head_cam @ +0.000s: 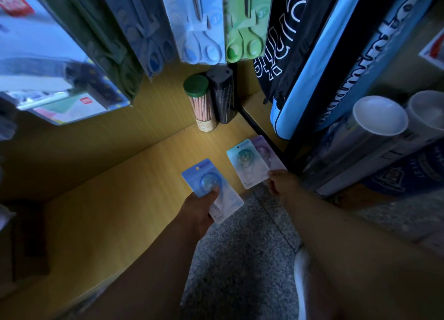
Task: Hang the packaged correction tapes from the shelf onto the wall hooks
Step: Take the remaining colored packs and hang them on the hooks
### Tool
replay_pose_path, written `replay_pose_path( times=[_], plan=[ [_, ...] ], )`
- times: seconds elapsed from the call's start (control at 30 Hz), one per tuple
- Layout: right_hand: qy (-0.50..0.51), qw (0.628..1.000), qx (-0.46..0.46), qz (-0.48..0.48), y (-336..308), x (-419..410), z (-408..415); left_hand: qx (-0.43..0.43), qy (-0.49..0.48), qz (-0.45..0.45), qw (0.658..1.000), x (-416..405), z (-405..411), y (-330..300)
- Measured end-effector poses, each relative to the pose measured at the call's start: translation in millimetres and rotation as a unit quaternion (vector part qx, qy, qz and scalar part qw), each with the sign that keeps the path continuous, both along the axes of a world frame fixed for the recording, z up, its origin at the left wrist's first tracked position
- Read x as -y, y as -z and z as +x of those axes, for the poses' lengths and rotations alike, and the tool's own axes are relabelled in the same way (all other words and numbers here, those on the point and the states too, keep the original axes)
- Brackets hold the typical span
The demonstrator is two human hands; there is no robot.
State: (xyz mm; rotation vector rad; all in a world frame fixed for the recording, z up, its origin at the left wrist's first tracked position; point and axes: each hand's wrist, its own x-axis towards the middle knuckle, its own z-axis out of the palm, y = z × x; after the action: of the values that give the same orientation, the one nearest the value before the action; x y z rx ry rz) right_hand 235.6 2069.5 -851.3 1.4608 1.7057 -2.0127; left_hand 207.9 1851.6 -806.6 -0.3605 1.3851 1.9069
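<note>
Correction tapes at pick-up stage: left hand grips blue pack, right hand pinches teal pack overlapping purple pack just beyond; hooking follows.

Both bare forearms reach forward and down from the lower frame, converging toward the front edge of the yellow wooden shelf. Left hand: back of hand up, thumb laid across the face of a blue-backed clear-blister correction tape pack, fingers curled beneath it, grip closed. Right hand: near the shelf's front right corner, fingertips pinching the near end of a teal-backed blister pack; finger detail dim.
</note>
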Motion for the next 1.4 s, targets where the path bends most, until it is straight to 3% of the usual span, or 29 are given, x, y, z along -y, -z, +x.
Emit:
replay_pose_path(
  times=[0.1, 0.3, 0.67, 0.87, 1.03, 1.2, 1.4],
  plan=[
    [0.011, 0.998, -0.066, -0.012, -12.0, 5.5, 3.5, 0.000, -0.020, -0.002, 1.000, 3.9, 0.3, -0.3],
    [-0.027, 0.977, -0.127, -0.168, -35.9, 16.7, 7.7, -0.026, -0.051, 0.009, 0.998, 9.1, -2.1, -7.5],
    [-0.103, 0.969, -0.137, -0.177, -48.8, 27.9, 7.8, 0.021, -0.060, 0.069, 0.996, -13.2, -8.3, -23.0],
    [0.054, 0.979, -0.066, -0.186, -35.1, 14.4, 1.1, 0.059, -0.050, 0.103, 0.992, -21.8, -8.8, -21.1],
    [0.109, 0.991, 0.030, -0.065, 1.4, -5.9, 9.4, 0.076, -0.035, 0.117, 0.990, -25.6, -4.1, -15.8],
    [0.213, 0.963, -0.015, -0.164, 18.3, -10.4, 1.0, 0.077, -0.029, 0.116, 0.990, -27.1, -2.4, -11.2],
    [0.240, 0.958, -0.035, -0.155, 20.6, -7.7, -3.0, 0.069, -0.014, 0.109, 0.992, -31.0, 1.2, -16.8]
  ],
)
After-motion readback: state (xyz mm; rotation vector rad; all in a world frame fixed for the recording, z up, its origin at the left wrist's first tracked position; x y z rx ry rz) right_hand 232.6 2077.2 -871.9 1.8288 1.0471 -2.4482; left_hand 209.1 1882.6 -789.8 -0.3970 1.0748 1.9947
